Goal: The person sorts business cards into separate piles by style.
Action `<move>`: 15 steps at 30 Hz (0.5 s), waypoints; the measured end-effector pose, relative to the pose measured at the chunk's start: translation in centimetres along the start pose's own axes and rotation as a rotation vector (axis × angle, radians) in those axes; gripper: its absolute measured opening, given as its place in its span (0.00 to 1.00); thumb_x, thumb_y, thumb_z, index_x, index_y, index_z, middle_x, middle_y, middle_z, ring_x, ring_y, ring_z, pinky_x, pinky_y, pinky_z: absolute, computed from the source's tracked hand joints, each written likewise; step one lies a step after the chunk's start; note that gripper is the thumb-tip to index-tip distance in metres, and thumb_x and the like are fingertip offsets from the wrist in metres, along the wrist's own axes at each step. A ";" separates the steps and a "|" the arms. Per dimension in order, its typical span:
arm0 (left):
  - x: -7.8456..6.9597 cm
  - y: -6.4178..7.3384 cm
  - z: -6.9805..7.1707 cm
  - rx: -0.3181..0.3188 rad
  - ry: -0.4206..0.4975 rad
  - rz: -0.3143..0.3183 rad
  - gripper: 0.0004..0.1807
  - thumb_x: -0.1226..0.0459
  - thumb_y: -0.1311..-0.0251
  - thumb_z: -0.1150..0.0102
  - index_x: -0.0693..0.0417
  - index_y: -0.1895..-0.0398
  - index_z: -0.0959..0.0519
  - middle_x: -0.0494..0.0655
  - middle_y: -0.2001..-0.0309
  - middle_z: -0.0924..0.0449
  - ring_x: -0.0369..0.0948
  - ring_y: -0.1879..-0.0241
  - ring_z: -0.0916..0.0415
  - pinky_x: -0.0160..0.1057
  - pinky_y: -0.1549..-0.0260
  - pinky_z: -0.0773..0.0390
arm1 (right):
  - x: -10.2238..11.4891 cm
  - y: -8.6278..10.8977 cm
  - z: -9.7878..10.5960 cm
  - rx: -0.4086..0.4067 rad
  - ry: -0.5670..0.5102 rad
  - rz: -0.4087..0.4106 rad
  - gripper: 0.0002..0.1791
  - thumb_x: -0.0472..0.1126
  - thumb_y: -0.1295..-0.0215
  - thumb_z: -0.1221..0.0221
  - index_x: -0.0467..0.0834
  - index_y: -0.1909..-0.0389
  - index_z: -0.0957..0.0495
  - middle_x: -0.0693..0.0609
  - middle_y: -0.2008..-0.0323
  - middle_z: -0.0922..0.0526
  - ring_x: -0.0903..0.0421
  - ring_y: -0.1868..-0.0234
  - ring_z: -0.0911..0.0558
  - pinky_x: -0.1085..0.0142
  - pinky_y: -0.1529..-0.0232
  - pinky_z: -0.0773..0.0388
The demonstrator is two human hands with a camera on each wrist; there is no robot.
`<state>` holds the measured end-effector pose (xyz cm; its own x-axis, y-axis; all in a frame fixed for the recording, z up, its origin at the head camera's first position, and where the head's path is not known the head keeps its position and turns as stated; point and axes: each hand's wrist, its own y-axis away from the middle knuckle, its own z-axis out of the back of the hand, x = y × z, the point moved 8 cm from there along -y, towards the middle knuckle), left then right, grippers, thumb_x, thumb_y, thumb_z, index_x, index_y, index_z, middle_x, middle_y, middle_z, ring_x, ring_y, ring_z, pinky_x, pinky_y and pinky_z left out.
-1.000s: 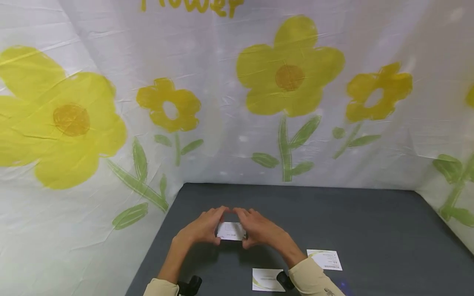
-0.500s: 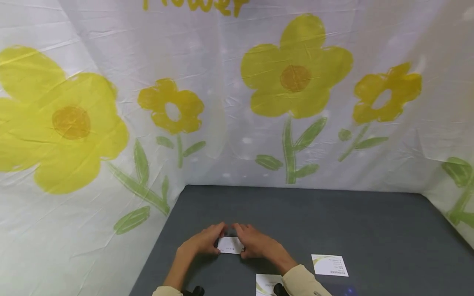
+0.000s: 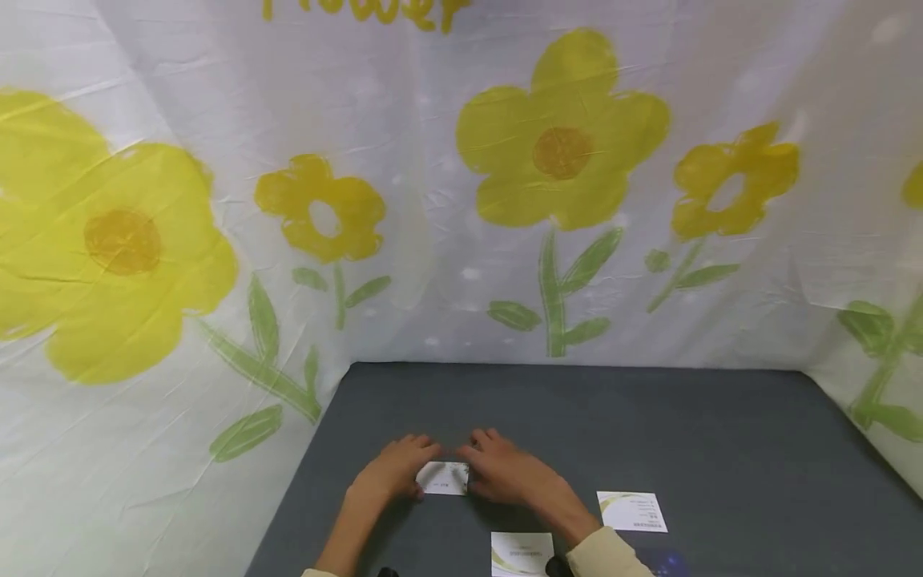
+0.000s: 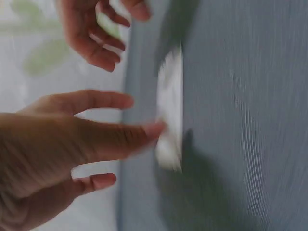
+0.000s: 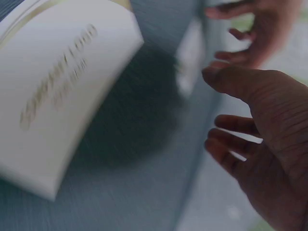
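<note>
A white business card [image 3: 443, 478] with small dark print lies on the dark grey table between the two hands. On its left side is my left hand [image 3: 397, 467], fingers spread, the thumb overlapping the card's near end in the left wrist view. My right hand [image 3: 508, 471] is at the card's right side with fingers loosely bent and nothing between them. In the right wrist view a gap shows between the right thumb [image 5: 226, 79] and the fingers. Motion blurs the card in both wrist views.
A second business card [image 3: 522, 553] with a gold curve lies nearer, beside the right forearm. Farther right is another business card [image 3: 632, 511], and below it a dark blue flat thing [image 3: 667, 562]. A white flower-painted cloth [image 3: 433, 320] hangs along the table's back and sides.
Both hands held the card by its ends a second ago, then lowered it toward the table. Now the fingers have parted from it and the hands have drawn slightly away to either side.
</note>
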<state>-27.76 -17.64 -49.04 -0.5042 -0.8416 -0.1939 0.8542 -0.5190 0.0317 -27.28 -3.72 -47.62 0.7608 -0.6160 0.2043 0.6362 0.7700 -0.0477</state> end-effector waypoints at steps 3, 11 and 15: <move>-4.0 0.0 1.9 -0.142 -0.003 -0.052 0.32 0.56 0.45 0.22 0.49 0.37 0.21 0.52 0.40 0.19 0.53 0.39 0.21 0.60 0.47 0.19 | -1.6 3.9 3.2 -0.075 -0.012 -0.089 0.27 0.46 0.30 0.33 0.49 0.33 0.26 0.43 0.31 0.27 0.42 0.31 0.26 0.42 0.37 0.23; -10.2 -0.6 4.8 -0.339 0.018 -0.140 0.30 0.40 0.34 0.37 0.43 0.35 0.21 0.46 0.35 0.19 0.47 0.34 0.22 0.57 0.42 0.21 | -6.0 13.0 8.8 -0.273 0.051 -0.302 0.27 0.48 0.32 0.32 0.46 0.35 0.23 0.38 0.31 0.26 0.37 0.32 0.26 0.37 0.44 0.23; -9.8 -0.5 4.1 -0.286 0.002 -0.098 0.29 0.41 0.34 0.36 0.42 0.35 0.21 0.43 0.34 0.21 0.46 0.33 0.24 0.57 0.40 0.22 | -6.3 13.0 8.4 -0.281 0.017 -0.293 0.26 0.47 0.32 0.32 0.46 0.35 0.23 0.38 0.31 0.26 0.36 0.32 0.25 0.37 0.45 0.23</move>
<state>-23.73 -9.70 -43.13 -0.5859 -0.7892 -0.1842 0.8028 -0.5342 -0.2648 -24.91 11.58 -41.27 0.5423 -0.8073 0.2327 0.8350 0.4872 -0.2558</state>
